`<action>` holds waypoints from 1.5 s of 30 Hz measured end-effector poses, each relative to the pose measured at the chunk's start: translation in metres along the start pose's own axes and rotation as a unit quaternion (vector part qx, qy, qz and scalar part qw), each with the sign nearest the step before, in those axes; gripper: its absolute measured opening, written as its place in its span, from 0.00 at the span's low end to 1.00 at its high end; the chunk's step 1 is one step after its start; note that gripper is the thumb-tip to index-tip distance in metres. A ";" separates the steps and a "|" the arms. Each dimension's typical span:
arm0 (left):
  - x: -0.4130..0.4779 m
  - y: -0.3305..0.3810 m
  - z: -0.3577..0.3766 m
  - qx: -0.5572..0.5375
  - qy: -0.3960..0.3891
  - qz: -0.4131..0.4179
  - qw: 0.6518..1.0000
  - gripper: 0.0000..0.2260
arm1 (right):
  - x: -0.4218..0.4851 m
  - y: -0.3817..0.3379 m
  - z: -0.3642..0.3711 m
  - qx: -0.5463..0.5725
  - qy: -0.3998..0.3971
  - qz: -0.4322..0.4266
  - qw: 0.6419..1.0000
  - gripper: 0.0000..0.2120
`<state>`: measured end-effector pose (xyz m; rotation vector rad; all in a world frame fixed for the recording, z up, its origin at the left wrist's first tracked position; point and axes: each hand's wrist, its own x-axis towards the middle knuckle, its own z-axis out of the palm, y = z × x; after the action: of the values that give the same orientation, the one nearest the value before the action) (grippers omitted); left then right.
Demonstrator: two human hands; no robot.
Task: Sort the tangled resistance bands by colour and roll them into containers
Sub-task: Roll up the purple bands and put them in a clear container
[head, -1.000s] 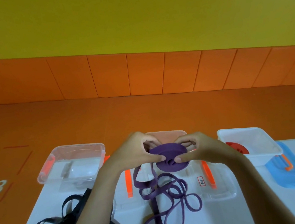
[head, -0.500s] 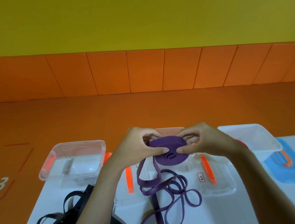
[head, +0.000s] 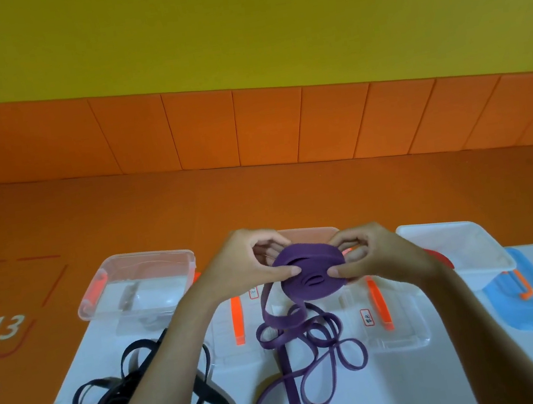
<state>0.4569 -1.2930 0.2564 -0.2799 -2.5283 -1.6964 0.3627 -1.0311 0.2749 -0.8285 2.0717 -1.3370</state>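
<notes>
Left hand (head: 250,265) and right hand (head: 374,257) grip purple band roll (head: 309,276).

Yellow wall (head: 234,28) up top, band of orange padded panels (head: 267,123) below it. Orange floor (head: 156,210) with red painted outlines and a white "13" (head: 5,327) at left. White worktop (head: 488,376) in foreground, even light.

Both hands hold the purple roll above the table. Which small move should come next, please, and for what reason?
Probably turn the purple roll to wind in more band. The left hand and right hand pinch it between them, but a long loose purple tail hangs from it and lies looped on the table, so the rolling seems unfinished.
</notes>
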 end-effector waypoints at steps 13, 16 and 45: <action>0.005 0.006 0.014 -0.005 0.035 0.058 0.998 0.12 | -0.008 -0.001 0.004 0.069 0.049 -0.027 0.996 0.13; 0.003 0.002 0.017 -0.040 0.062 0.053 0.996 0.11 | -0.012 0.001 0.006 0.100 0.059 -0.034 0.993 0.16; -0.021 -0.038 0.050 -0.223 0.311 0.014 0.924 0.04 | 0.012 0.039 0.056 0.301 0.211 -0.023 0.930 0.08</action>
<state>0.4714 -1.2633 0.1996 0.1799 -1.6736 -1.9380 0.3865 -1.0610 0.2165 -0.3356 1.7467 -2.1695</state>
